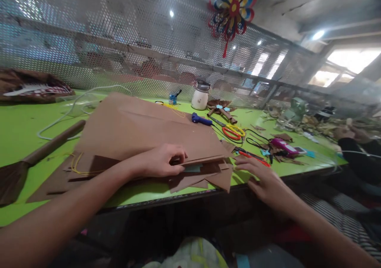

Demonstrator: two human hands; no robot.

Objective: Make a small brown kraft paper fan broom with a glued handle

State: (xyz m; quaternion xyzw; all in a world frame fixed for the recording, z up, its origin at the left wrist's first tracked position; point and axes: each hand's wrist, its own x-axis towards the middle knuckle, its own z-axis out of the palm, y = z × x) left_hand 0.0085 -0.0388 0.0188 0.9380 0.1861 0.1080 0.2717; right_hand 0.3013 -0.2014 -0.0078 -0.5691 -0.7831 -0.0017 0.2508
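A stack of large brown paper sheets (154,129) covers the middle of the green table. My left hand (160,161) rests on the front part of this stack, fingers loosely curled, with a gap between thumb and fingers and nothing visible in it. By its thumb a light-blue paper piece (193,168) pokes out among brown scraps (218,177). My right hand (263,177) is at the table's front edge, its fingers stretched out beside orange-handled scissors (255,157). Whether the fingertips touch these scissors, I cannot tell.
Behind lie a blue glue gun (201,119), yellow-and-orange scissors (233,131) and a white jar (200,96). A purple device (284,146) with cables stands to the right. A brush (18,177) lies left. Another person's hands (349,133) are at far right. A mesh panel (119,54) rises behind.
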